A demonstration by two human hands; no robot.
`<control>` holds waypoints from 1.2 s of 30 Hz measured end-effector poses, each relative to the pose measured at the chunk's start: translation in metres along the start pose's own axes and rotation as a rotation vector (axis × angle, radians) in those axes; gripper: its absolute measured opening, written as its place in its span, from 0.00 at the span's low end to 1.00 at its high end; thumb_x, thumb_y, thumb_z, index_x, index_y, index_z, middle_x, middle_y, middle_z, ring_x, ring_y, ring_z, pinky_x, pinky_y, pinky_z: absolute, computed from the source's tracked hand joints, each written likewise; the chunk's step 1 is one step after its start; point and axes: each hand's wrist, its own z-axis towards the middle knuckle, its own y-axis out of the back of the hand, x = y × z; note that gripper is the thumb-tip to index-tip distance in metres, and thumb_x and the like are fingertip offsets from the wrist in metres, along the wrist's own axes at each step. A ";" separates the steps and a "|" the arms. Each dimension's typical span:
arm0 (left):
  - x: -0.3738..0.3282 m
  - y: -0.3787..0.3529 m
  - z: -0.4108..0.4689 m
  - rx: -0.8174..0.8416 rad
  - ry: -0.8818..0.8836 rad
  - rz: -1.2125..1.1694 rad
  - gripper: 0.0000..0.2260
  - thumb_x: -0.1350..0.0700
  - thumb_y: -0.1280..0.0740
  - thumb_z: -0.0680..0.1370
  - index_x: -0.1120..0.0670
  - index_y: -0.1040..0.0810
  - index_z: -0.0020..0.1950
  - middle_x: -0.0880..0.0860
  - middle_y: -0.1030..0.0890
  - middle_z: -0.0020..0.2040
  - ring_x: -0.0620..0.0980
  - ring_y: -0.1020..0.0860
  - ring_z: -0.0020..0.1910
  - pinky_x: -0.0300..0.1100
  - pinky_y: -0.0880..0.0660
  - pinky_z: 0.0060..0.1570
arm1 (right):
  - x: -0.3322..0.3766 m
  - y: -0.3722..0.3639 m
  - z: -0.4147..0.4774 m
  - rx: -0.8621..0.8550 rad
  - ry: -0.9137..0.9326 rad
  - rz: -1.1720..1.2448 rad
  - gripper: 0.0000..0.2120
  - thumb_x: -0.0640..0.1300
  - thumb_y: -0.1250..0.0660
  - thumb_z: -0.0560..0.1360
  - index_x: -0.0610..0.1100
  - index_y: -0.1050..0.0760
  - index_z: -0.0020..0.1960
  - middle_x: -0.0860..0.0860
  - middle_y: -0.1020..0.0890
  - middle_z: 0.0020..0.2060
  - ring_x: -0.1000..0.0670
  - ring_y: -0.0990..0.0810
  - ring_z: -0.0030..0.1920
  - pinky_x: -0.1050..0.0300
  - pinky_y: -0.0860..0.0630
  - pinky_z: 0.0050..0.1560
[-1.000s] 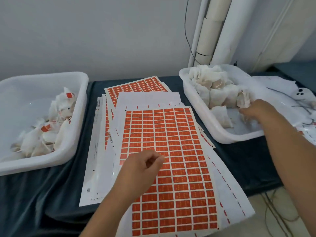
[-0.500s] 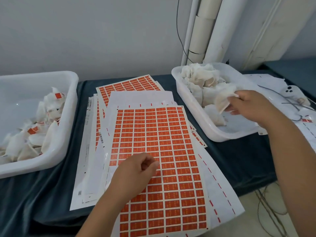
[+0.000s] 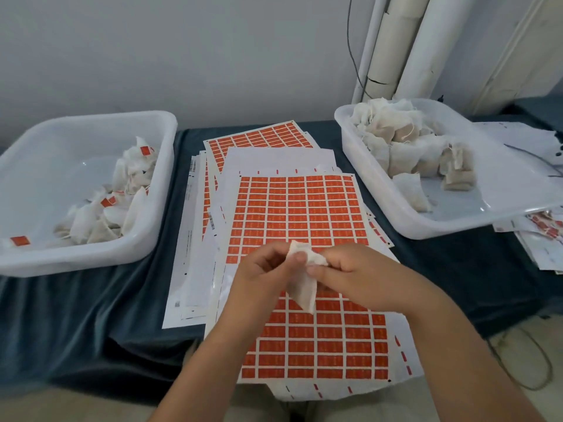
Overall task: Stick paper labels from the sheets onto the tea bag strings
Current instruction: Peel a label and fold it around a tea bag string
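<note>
A white tea bag (image 3: 301,287) hangs between both hands above the top sheet of orange labels (image 3: 304,214). My left hand (image 3: 262,275) pinches its upper end with thumb and fingers. My right hand (image 3: 350,272) pinches the same end from the right. Its string is too small to make out. More label sheets (image 3: 259,138) lie fanned out underneath. Unlabelled tea bags (image 3: 405,141) are piled in the right white bin (image 3: 457,220). Tea bags with orange labels (image 3: 115,205) lie in the left white bin (image 3: 91,257).
A dark blue cloth (image 3: 91,315) covers the table. Used backing sheets (image 3: 542,236) and a black cable (image 3: 530,156) lie at the far right. White pipes (image 3: 396,44) stand against the wall behind the right bin. Loose cables (image 3: 524,360) lie on the floor, lower right.
My right hand lifted a tea bag out of the right bin and brought it left over the label sheet. My left hand rose from the sheet and took hold of the bag too.
</note>
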 end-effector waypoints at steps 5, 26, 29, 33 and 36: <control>0.009 0.009 -0.007 -0.139 0.046 -0.037 0.19 0.32 0.32 0.70 0.40 0.19 0.55 0.39 0.15 0.52 0.40 0.15 0.52 0.31 0.19 0.43 | -0.006 -0.020 -0.004 -0.157 0.021 0.057 0.16 0.63 0.41 0.83 0.56 0.20 0.46 0.64 0.15 0.43 0.61 0.15 0.44 0.58 0.17 0.51; 0.000 0.009 -0.015 -0.081 -0.030 0.202 0.06 0.37 0.32 0.80 0.36 0.20 0.51 0.33 0.19 0.51 0.32 0.21 0.53 0.26 0.24 0.34 | 0.000 -0.042 -0.005 -0.592 0.063 0.359 0.17 0.62 0.43 0.78 0.55 0.25 0.38 0.55 0.19 0.34 0.55 0.19 0.36 0.67 0.25 0.36; 0.000 0.013 -0.015 -0.033 -0.025 0.200 0.06 0.38 0.36 0.83 0.37 0.21 0.51 0.36 0.17 0.50 0.34 0.20 0.53 0.28 0.23 0.35 | -0.002 -0.039 -0.005 -0.646 0.021 0.480 0.15 0.63 0.44 0.77 0.58 0.24 0.39 0.53 0.18 0.34 0.50 0.19 0.37 0.63 0.22 0.37; 0.002 0.006 -0.022 0.005 -0.055 0.237 0.14 0.38 0.42 0.83 0.44 0.22 0.48 0.40 0.17 0.45 0.38 0.18 0.50 0.22 0.26 0.43 | -0.003 -0.043 -0.002 -0.654 0.064 0.407 0.17 0.61 0.43 0.81 0.57 0.22 0.41 0.59 0.17 0.37 0.57 0.17 0.42 0.69 0.23 0.37; 0.007 0.005 -0.023 -0.021 -0.013 0.276 0.16 0.42 0.43 0.86 0.46 0.22 0.46 0.39 0.17 0.42 0.36 0.19 0.49 0.20 0.28 0.41 | -0.009 -0.043 -0.002 -0.702 0.123 0.194 0.19 0.64 0.46 0.81 0.57 0.24 0.40 0.62 0.17 0.40 0.58 0.17 0.44 0.66 0.24 0.40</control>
